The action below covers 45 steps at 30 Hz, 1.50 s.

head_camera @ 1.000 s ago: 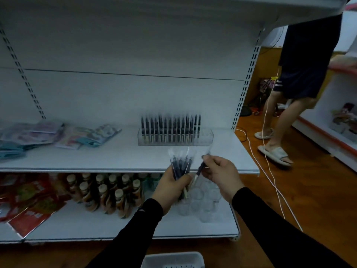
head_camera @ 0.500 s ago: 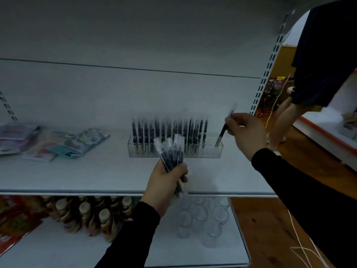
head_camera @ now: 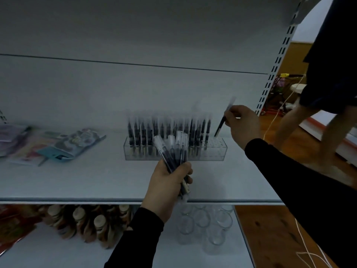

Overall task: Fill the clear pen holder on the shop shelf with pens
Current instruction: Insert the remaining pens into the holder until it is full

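Clear pen holder (head_camera: 216,151) mostly filled, right-end holes empty; right hand (head_camera: 244,125) pinches one pen (head_camera: 222,123) above them, left hand (head_camera: 168,187) grips the spare bundle (head_camera: 173,151).

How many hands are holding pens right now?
2. The left hand grips a bunch of pens in front of the clear pen holder. The right hand pinches one pen over the holder's right end. No other hands show.
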Tool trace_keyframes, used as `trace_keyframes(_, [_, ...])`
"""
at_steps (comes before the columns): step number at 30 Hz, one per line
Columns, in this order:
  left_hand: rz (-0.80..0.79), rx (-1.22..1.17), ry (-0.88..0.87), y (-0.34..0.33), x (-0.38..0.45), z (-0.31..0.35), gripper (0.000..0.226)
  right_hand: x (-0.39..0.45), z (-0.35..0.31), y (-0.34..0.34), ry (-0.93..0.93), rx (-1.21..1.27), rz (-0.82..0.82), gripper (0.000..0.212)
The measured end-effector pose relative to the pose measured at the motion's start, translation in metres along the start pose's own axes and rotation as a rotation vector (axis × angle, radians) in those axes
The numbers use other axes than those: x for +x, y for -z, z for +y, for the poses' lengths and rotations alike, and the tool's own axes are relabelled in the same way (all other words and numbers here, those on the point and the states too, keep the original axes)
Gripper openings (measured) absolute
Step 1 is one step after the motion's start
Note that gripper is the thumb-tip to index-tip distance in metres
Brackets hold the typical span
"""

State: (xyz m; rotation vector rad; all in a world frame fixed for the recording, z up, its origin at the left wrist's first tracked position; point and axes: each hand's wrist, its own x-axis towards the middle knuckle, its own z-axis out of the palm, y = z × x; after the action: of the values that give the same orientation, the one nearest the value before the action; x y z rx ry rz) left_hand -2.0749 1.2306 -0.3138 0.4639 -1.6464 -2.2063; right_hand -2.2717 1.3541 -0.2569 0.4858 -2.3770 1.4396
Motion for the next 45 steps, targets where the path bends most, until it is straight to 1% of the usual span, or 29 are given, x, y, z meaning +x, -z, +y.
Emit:
trace_keyframes(10, [0.016, 0.002, 0.004, -0.001, 0.0, 0.003, 0.013, 0.004, -0.001, -0.01, 0.04, -0.102, -0.044, 0.026])
trace_keyframes(15, [0.021, 0.008, 0.009, 0.0, 0.001, 0.004, 0.011, -0.006, 0.006, -0.017, 0.05, -0.195, -0.101, 0.027])
trace_keyframes(19, [0.016, 0.001, 0.013, 0.001, 0.0, 0.005, 0.01, -0.015, 0.014, -0.022, 0.015, -0.197, -0.126, 0.027])
trace_keyframes(27, [0.019, -0.012, 0.032, -0.002, 0.0, 0.007, 0.009, -0.019, 0.015, -0.026, 0.01, -0.232, -0.144, 0.026])
trace_keyframes(31, [0.018, 0.007, 0.039, -0.004, -0.002, 0.007, 0.014, -0.021, 0.013, -0.02, -0.024, -0.241, -0.157, 0.032])
trace_keyframes(34, [0.004, -0.001, 0.046, -0.007, -0.003, 0.007, 0.011, -0.026, 0.014, -0.013, -0.031, -0.227, -0.121, 0.033])
trace_keyframes(36, [0.001, -0.003, 0.049, -0.008, -0.003, 0.005, 0.009, -0.033, 0.014, -0.007, -0.021, -0.206, -0.088, 0.03])
trace_keyframes(38, [-0.001, -0.009, 0.05, -0.011, -0.004, 0.003, 0.008, -0.044, 0.013, -0.002, -0.039, -0.138, -0.094, 0.025])
trace_keyframes(40, [0.0, -0.016, 0.061, -0.015, -0.006, 0.0, 0.009, -0.058, 0.009, 0.001, -0.09, -0.062, -0.153, 0.024])
trace_keyframes(43, [0.001, -0.026, 0.084, -0.02, -0.01, -0.001, 0.012, -0.081, 0.001, 0.004, -0.192, 0.102, -0.292, 0.027])
trace_keyframes(45, [-0.003, -0.018, 0.091, -0.022, -0.012, -0.001, 0.013, -0.094, -0.006, 0.004, -0.245, 0.201, -0.355, 0.029])
